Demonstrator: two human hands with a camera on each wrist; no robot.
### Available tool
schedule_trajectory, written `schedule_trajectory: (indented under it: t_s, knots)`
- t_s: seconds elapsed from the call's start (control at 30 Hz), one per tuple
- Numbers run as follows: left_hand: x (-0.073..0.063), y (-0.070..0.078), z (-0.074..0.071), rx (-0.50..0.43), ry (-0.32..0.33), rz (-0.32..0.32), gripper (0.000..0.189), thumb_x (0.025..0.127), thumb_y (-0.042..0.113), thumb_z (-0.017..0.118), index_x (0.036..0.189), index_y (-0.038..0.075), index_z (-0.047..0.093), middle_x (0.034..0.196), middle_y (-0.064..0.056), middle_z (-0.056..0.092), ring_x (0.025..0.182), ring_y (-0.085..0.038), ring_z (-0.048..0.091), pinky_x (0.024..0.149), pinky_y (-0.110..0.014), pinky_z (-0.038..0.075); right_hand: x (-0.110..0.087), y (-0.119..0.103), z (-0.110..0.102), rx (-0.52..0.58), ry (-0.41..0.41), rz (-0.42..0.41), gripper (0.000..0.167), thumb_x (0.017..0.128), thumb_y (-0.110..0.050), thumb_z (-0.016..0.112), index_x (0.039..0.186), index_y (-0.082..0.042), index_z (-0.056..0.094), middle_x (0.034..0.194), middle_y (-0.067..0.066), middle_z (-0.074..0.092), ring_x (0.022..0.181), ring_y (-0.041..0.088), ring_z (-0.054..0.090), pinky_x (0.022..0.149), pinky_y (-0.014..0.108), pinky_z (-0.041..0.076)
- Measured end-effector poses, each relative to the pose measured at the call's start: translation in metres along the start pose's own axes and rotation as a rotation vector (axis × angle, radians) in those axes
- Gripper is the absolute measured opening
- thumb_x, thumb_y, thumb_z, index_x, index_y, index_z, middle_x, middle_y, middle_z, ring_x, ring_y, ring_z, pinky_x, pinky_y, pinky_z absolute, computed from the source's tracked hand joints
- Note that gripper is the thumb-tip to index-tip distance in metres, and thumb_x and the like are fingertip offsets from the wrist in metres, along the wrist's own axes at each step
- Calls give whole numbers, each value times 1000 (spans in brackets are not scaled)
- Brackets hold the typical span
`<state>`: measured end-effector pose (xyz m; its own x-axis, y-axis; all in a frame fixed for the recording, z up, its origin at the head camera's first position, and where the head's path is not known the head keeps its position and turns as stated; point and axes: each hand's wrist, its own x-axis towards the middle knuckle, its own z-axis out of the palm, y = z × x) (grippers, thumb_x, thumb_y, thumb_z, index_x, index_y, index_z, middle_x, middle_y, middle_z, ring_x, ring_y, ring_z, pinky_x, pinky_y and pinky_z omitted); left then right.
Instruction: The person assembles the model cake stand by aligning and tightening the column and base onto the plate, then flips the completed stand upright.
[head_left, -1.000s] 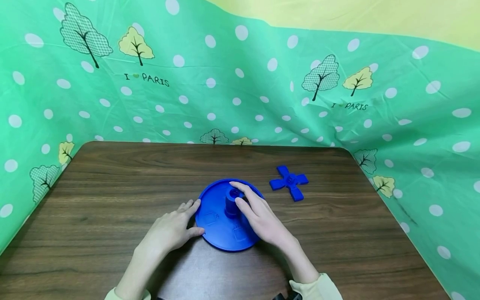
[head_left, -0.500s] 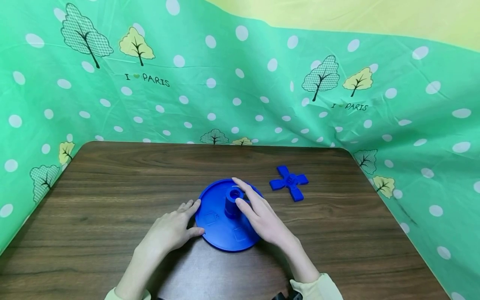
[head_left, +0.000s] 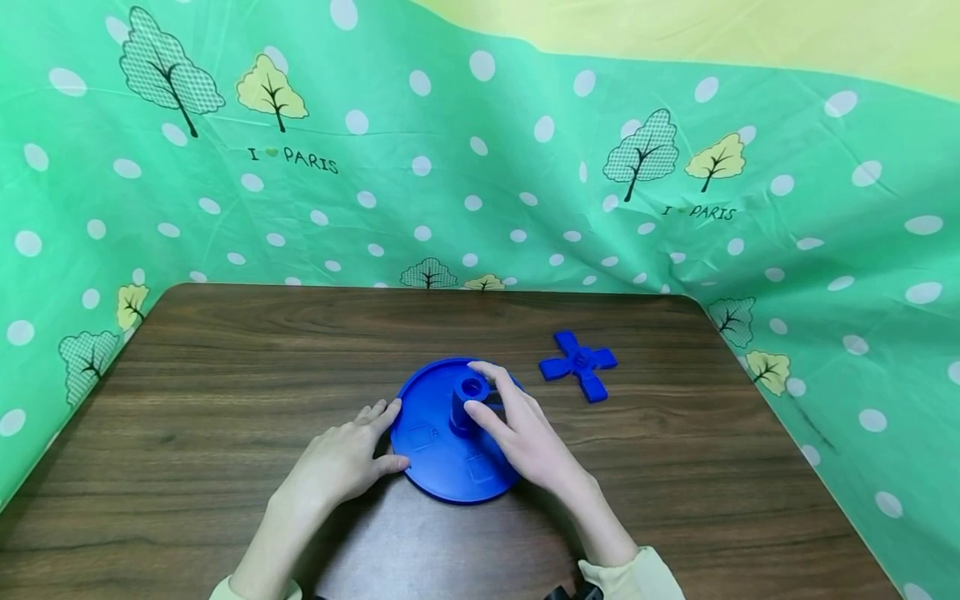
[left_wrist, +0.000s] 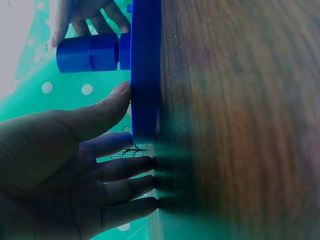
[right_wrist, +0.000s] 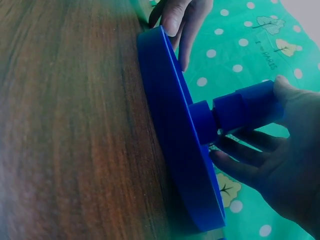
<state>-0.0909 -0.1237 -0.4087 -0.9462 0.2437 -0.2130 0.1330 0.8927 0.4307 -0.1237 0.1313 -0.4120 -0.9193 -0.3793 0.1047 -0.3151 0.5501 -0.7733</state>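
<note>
Where right fingers (head_left: 504, 385) ring the upright post (head_left: 461, 418), left fingers (head_left: 384, 417) flank the disc (head_left: 450, 482)

Because the post stands on end, its long axis rises straight up from the disc, and any turn or pull given to it would probably have to follow that line. The right fingers are the nearer pair by far: the post lies just to their left, with the right thumb (head_left: 483, 419) on its near side and the index finger (head_left: 501, 383) bent past its far side. They curl round it; the thumb touches near the top, while the index finger's contact is hidden. The other right fingers sit lower beside the shaft, slightly parted. Below them, a narrow gap shows between the post and the collar (right_wrist: 202, 122) on the disc — whether the two are engaged, I cannot tell.

Across the disc from that hold, the left fingers are straight and spread, the left thumb (head_left: 393, 464) touching the disc's edge and the other tips down at the tabletop (head_left: 262, 358) — more a steadying touch, it seems, than a grasp. Beyond the right fingers and to their right, the cross (head_left: 581, 362) lies flat, apart from both disc and fingers.
</note>
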Motion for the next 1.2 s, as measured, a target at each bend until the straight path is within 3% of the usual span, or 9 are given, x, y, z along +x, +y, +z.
schedule_trajectory:
  t_s: [0.23,0.4,0.53,0.73,0.97,1.2]
  knots:
    - [0,0,0,3,1,2,78,94,47,71,158,13,42,162,-19,44,149,-42,43,113,-69,40,0,0,-4,31,-45,-14,48,112,-38,42,159,-35,35,166,-8,38,157,19,32,127,54,31]
    - [0,0,0,4,1,1,78,94,48,71,158,14,42,162,-19,44,149,-42,43,113,-69,40,1,-1,-3,26,-40,-1,42,111,-38,43,153,-39,41,161,-6,45,154,18,38,124,53,36]
    - [0,0,0,5,6,2,78,94,48,71,158,14,42,161,-19,44,148,-42,44,112,-69,41,0,-2,-2,14,-9,4,44,108,-44,49,150,-32,44,157,0,51,149,23,46,119,55,42]
    - [0,0,0,4,11,4,78,93,47,72,158,14,43,161,-19,45,148,-43,44,111,-70,41,-1,0,-2,15,-7,-10,52,108,-43,49,158,-32,35,160,6,47,151,29,43,118,62,40]
    - [1,1,0,6,6,3,78,94,47,72,158,14,43,161,-19,44,148,-43,44,111,-71,40,0,0,-4,26,-41,-8,45,111,-36,43,156,-41,38,163,-8,43,155,19,36,125,55,34]
    - [0,0,0,2,-3,-6,78,94,47,71,158,14,42,162,-19,43,149,-43,43,111,-71,40,0,-4,-1,0,-19,-5,42,109,-40,49,150,-32,44,157,-2,50,150,21,45,120,53,42]
